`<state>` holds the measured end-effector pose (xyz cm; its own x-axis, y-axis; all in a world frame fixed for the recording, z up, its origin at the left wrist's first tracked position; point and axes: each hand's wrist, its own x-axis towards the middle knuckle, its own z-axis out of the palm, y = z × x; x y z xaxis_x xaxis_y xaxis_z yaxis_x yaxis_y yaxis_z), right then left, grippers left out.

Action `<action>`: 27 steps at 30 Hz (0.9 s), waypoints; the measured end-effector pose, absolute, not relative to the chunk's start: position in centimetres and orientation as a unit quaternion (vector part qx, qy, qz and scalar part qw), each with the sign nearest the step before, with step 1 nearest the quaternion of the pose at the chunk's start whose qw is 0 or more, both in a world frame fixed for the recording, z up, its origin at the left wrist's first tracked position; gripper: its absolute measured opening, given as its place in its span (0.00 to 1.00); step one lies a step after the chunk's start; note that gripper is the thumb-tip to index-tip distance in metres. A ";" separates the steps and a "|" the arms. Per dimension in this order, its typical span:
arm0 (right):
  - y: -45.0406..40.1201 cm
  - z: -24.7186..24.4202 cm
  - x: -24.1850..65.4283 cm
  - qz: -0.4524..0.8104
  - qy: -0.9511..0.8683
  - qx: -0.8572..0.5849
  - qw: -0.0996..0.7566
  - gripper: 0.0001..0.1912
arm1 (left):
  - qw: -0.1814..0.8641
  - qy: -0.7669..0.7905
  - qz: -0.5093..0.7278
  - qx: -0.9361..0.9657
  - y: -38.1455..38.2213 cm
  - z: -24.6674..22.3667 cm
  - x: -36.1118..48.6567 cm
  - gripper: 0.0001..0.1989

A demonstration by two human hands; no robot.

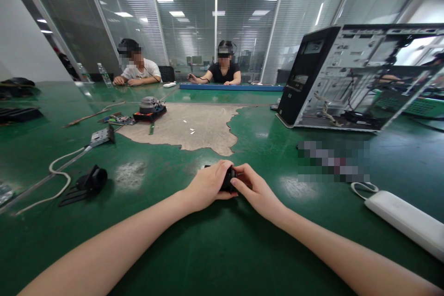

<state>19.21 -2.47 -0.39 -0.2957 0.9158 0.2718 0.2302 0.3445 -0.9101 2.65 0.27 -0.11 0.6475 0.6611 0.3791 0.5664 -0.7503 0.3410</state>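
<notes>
A small black part [227,180] is held between my two hands just above the green tabletop, at the middle of the view. My left hand [211,180] is closed round its left side, fingers over the top and the thumb below. From the right, my right hand [250,186] pinches the part's edge with thumb and fingertips. Most of the part is covered by my fingers, so its exact kind cannot be made out. Beyond my hands lies a worn beige patch [204,125] of the table surface.
An opened computer case [312,78] stands at right, near a white power strip [405,217]. At left lie a black plastic bracket [92,180], a metal box with a cable [102,135], a cooler fan [150,107] and a circuit board [120,119]. Two people sit across the table.
</notes>
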 end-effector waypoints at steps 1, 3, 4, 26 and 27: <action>-2.6 -0.4 19.2 0.383 -0.708 -0.403 0.436 0.08 | 0.095 0.339 0.246 0.903 0.3 -0.1 2.6 0.29; -2.8 -0.4 19.2 0.365 -0.716 -0.392 0.447 0.09 | 0.094 0.338 0.245 0.904 0.3 -0.1 2.5 0.28; -2.8 -0.4 19.2 0.368 -0.714 -0.389 0.450 0.08 | 0.093 0.337 0.245 0.904 0.3 -0.1 2.5 0.29; -2.5 -0.6 19.3 0.385 -0.693 -0.397 0.463 0.06 | 0.090 0.339 0.256 0.901 0.4 -0.2 2.6 0.29; -2.5 -0.6 19.3 0.388 -0.689 -0.403 0.461 0.07 | 0.090 0.338 0.256 0.901 0.4 -0.2 2.6 0.29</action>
